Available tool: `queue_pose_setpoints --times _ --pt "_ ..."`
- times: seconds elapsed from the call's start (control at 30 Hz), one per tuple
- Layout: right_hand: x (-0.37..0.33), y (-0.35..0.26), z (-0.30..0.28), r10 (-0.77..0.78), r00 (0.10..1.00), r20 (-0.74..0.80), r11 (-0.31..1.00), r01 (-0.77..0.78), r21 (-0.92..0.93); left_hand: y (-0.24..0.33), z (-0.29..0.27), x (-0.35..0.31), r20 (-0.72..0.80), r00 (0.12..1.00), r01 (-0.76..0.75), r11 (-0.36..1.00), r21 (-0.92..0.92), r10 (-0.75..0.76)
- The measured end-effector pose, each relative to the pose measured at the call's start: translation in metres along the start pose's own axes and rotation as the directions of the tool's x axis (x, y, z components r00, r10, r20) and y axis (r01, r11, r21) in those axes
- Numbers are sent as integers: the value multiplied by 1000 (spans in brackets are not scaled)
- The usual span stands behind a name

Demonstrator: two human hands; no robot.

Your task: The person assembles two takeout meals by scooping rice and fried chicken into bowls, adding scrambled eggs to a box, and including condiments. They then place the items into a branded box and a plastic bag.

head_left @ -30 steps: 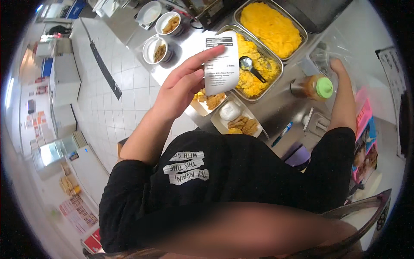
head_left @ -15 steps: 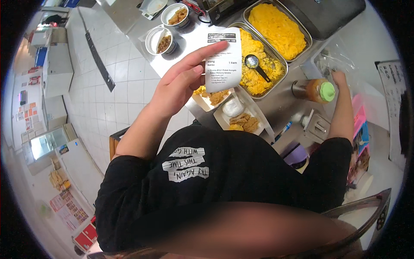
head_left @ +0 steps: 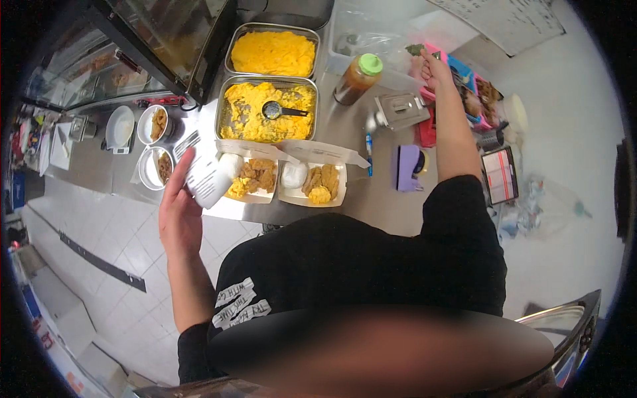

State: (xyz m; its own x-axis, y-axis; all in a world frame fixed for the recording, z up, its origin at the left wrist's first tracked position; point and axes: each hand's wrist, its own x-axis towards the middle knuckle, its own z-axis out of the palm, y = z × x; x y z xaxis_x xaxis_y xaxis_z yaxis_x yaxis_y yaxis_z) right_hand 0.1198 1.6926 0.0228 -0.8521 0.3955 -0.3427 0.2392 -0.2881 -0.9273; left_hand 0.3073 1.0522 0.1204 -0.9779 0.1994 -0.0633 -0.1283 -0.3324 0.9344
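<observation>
My left hand [head_left: 180, 215] grips a white printed paper slip [head_left: 207, 178] between thumb and fingers, left of the food boxes. Stretched out to the far right, my right hand [head_left: 434, 69] is closed at the pink-rimmed organizer, its fingers on a small dark green item [head_left: 415, 50] whose kind I cannot make out. Two open paper food boxes stand side by side at the counter's near edge. The left box [head_left: 255, 198] and the right box [head_left: 338, 198] each hold white wrapped rice, fried brown pieces and scrambled egg; the slip lies partly in front of the left one.
Behind the boxes stand two metal trays of egg, the nearer [head_left: 219, 99] with a black spoon [head_left: 292, 112]. A green-capped sauce bottle [head_left: 355, 83], metal container [head_left: 401, 111], blue pen [head_left: 369, 156] and purple tape dispenser [head_left: 406, 169] are to the right. White bowls [head_left: 154, 169] stand left.
The view has swung to the right. My left hand has lowered the slip toward the boxes. My right hand has gone from the clear plastic bin to the organizer, with a green item at its fingers.
</observation>
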Motion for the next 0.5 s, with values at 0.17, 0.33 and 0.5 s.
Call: queue_pose_setpoints --times 0.17,0.33,0.5 --pt "-152 -46 54 -235 956 173 971 226 74 11 -52 -48 -39 995 -87 996 -2 87" --pt "-284 46 179 -14 902 432 984 88 -152 27 -91 -100 -154 980 -126 992 5 126" --pt "-315 193 269 247 875 416 851 9 -525 37 -122 -131 -178 980 -89 996 30 92"
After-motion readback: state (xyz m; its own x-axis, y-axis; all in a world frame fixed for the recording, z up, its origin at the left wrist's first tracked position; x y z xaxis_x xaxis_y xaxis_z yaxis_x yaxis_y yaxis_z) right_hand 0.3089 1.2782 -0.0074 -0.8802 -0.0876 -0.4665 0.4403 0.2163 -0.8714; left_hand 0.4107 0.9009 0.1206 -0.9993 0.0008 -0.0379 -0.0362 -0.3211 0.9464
